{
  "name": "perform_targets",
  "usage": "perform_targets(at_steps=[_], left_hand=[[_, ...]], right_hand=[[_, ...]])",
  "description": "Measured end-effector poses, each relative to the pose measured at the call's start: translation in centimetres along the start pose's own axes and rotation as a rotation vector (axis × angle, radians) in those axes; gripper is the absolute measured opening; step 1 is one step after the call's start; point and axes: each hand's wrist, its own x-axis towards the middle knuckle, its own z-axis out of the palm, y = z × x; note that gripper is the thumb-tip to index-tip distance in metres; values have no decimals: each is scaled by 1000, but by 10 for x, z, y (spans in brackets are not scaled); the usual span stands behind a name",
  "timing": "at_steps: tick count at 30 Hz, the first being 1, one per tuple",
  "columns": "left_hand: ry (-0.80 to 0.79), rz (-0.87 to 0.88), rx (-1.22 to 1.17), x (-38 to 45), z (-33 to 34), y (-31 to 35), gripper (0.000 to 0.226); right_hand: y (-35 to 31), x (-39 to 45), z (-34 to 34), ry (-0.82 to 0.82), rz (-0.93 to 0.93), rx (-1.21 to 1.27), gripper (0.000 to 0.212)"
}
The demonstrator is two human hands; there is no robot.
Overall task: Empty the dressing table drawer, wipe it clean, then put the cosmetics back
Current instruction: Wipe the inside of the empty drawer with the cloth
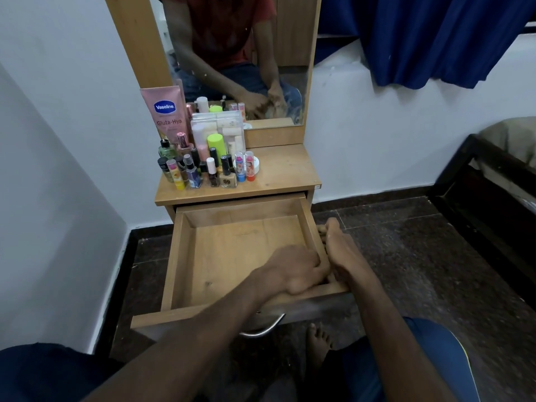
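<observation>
Whitewashed corner, dark speckled stone floor, blue curtain upper right, dark bed frame at right edge. Item: light wooden dressing table with tall mirror; one. Item: pale wooden drawer, pulled fully out, bottom bare, curved metal handle on its front; one. Item: cosmetics grouped on left half of tabletop, none in drawer: pink Vaseline tube, one, leaning at back; clear plastic organiser box, one; lime-green capped bottle, one; small nail-polish and perfume bottles, roughly a dozen, exact count not possible where overlapping; picture-printed lip-balm sticks, two, blue base and red base; yellow-based stick, one. Left hand: inside drawer at front right corner, fingers curled downward; whether gripping a cloth cannot be told, nothing visible in it. Right hand: laid along drawer's right wall, fingers extended against outer side. Hands nearly touching. Bare foot below drawer front. Risks, judged: drawer at full extension with weight pressed on front corner, liable to tip or slide off its runners onto foot; crowded upright bottles liable to topple if table is jolted; wiping of far corners not confirmed.
</observation>
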Motion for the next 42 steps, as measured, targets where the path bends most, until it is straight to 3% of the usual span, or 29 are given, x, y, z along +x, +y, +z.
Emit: perform_targets(at_steps=[4, 9, 14, 16, 18, 22, 28, 33, 37, 42], left_hand=[[75, -106, -264, -10, 7, -28, 56], [-154, -120, -282, -15, -1, -33, 45], [-232, 11, 168, -19, -18, -34, 51], [-246, -1, 399, -16, -28, -34, 57], [-300, -50, 481, -19, -32, -41, 61], [-219, 9, 315, -24, -28, -49, 61], [-96, -1, 144, 2, -15, -3, 58], [-73, -224, -117, -3, -5, -2, 54], [-1, -639, -905, -8, -12, -9, 35], [97, -745, -1429, -4, -23, 14, 36]], right_hand=[[3, 1, 6, 7, -16, -88, 63], [1, 5, 7, 8, -31, -74, 62], [3, 5, 10, 2, -43, -81, 58], [4, 5, 9, -8, -31, -79, 57], [5, 7, 7, -16, -29, -76, 58], [4, 7, 5, 0, -13, -59, 57], [3, 4, 6, 11, -29, -45, 61], [1, 3, 6, 15, -26, -41, 61], [0, 3, 6, -1, -18, -66, 61], [0, 6, 5, -4, -17, -85, 64]])
